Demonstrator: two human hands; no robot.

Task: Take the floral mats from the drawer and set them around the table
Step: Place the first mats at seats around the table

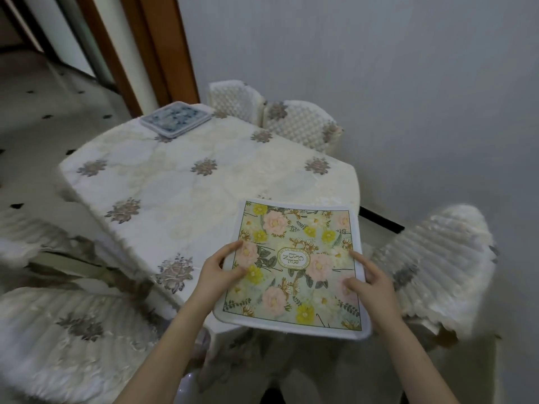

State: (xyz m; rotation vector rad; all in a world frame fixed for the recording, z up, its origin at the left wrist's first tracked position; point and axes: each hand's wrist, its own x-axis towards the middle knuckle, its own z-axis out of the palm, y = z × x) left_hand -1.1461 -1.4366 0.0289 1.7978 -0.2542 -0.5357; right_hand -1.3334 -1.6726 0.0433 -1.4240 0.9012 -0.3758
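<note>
Flowers in pink and yellow are covering the floral mat [294, 266] we are holding. Our left hand [217, 275] is gripping the mat's left edge, with the thumb on top and the fingers curling onto the picture side. Our right hand [369, 282] is pinching the right edge the same way, with one finger pointing along the edge. So both hands are grasping this one mat.

The mat is sitting at the near right corner of the surface [186, 182]. Its far part is lying over the white cloth, and its near part is sticking out past the edge toward us. We are thinking it is not quite in its place yet.

We are guessing the mat is light, because two hands are lifting it with just the finger ends. It is looking thin and flat, and it is staying mostly straight where nothing is under it, so it is likely a bit stiff but still bendy. It may flop if we are holding it by one corner only. The two side edges, where our hands are now, are looking like the best places to hold. The cloth under it is looking soft, so sliding the mat could bunch the cloth up. Lifting and laying it down seems safer.

At the far left corner a blue and white mat [176, 118] is lying on the surface. Chairs with fluffy white covers [431, 266] are standing around.
</note>
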